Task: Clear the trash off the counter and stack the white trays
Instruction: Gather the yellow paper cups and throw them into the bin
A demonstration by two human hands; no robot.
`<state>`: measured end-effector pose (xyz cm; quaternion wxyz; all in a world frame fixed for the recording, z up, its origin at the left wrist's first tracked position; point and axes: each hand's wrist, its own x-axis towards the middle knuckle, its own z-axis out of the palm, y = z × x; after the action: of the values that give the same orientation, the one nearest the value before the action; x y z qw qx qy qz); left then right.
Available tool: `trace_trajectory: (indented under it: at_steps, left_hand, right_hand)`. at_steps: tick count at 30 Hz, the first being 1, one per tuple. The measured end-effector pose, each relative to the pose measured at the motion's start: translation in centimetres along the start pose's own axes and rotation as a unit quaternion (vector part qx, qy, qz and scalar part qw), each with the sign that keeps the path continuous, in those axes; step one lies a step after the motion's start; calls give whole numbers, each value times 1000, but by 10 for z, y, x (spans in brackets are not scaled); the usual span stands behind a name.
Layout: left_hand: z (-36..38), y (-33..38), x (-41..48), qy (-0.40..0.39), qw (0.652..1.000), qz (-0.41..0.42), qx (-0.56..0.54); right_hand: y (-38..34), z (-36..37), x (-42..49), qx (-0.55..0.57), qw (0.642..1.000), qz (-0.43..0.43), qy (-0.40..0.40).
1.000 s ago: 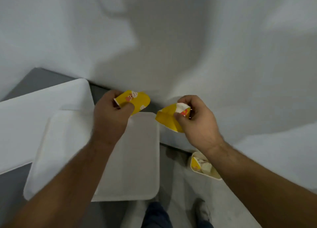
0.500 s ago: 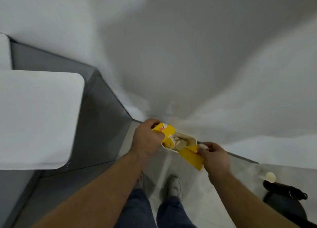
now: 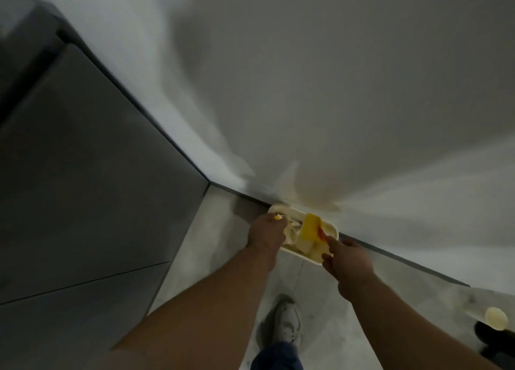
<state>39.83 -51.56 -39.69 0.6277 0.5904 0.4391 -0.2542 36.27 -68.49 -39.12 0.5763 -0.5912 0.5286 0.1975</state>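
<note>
Our left hand (image 3: 266, 234) keeps its grip pinched on a yellow scrap (image 3: 277, 217) above the floor bin (image 3: 333, 228); our right hand (image 3: 348, 261) has its grip apart, a yellow wrapper (image 3: 310, 227) lying in the bin; letting go too near the rim could drop the scrap on the floor; the trays are out of view.
</note>
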Motion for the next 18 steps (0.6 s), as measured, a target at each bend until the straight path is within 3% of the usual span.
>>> trace_trajectory:
  at_steps: [5,12,18]
  left_hand:
    - [-8,-15,-4,-53,992,71,92]
    - [-45,31,-76,-11,978,148,147]
    - [-84,115,-191,25,966,232,109]
  right_hand:
    - [7,-4,4,-103,994,-46,-13]
    - [-43,14,-67,-151,973,-168,-48]
    - [-127,33,-194,-200,909,-340,-131]
